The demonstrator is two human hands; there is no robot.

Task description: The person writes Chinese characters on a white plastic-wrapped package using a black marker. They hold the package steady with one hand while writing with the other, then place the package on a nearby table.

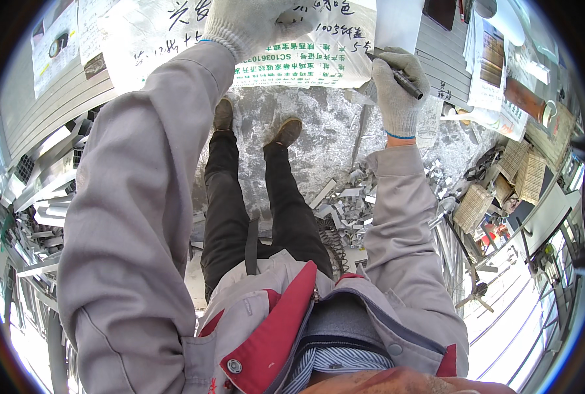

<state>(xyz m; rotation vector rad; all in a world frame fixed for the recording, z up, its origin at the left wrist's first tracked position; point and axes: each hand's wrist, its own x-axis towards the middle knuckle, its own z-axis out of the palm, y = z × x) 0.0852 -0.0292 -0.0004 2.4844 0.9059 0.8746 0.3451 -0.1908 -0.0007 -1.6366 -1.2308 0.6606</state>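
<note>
A white printed sheet, perhaps a flattened sack point(141, 39), lies over the bench with green print and black handwriting on it. Its near edge hangs at the bench front. My left hand point(249, 26), in a white knit glove, rests on the sheet's middle. The thumb stands apart from the fingers, which the upper picture edge partly cuts off. Beside the sheet's right corner, my right hand point(401, 79), gloved likewise, is closed around a black marker pen point(409, 87). The pen slants across the palm, and one end points toward the sheet.
The grey slatted bench point(29, 121) carries papers point(52, 52), a dark phone-like slab point(441, 12) and a brown-bodied bottle or cup point(525, 98). Metal offcuts point(345, 203) litter the floor by my feet. Metal profiles point(49, 203) are piled at left; stacked boxes point(522, 171) stand at right.
</note>
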